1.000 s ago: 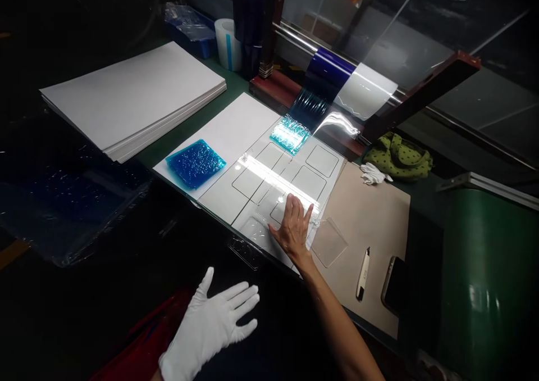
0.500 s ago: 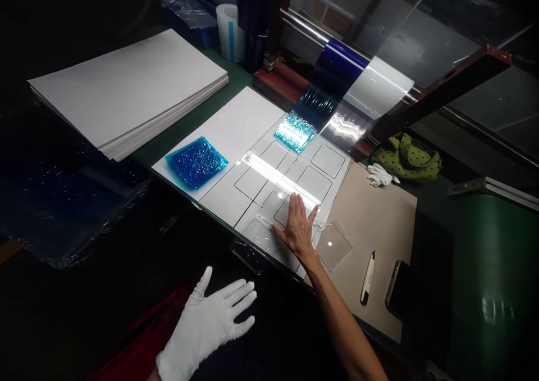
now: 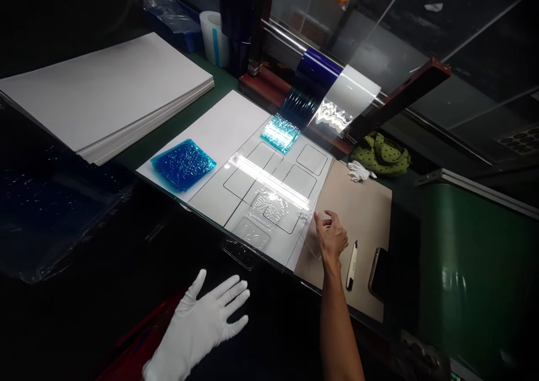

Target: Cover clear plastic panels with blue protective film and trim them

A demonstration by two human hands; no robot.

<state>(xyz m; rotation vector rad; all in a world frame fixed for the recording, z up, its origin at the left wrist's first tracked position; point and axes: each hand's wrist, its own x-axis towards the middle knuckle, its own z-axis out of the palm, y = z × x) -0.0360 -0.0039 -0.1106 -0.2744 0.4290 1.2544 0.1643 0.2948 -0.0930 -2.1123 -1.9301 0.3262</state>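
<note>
My left hand (image 3: 206,325), in a white glove, hangs open in front of the table edge with its fingers spread and nothing in it. My bare right hand (image 3: 332,236) is over the brown board (image 3: 370,212), its fingers loosely bent and slightly apart. It partly covers a clear plate (image 3: 310,245) lying across the board's left edge. Left of the hand, a wrinkled clear film piece (image 3: 269,205) lies on the glass sheet marked with black rounded outlines (image 3: 248,173). Nearer the front edge is another clear rounded piece (image 3: 251,234).
A thick white paper stack (image 3: 105,89) stands at the left. Blue film pieces (image 3: 183,164) lie on white paper. Blue and clear film strips (image 3: 322,63) hang over a bar behind. A cutter knife (image 3: 352,266), a phone (image 3: 379,271) and a crumpled white glove (image 3: 360,171) lie right.
My right hand has lifted off the outlined sheet and moved right over the clear plate, its fingers now bent. Wrinkled clear film shows where it lay. The view has shifted; my left hand stays open.
</note>
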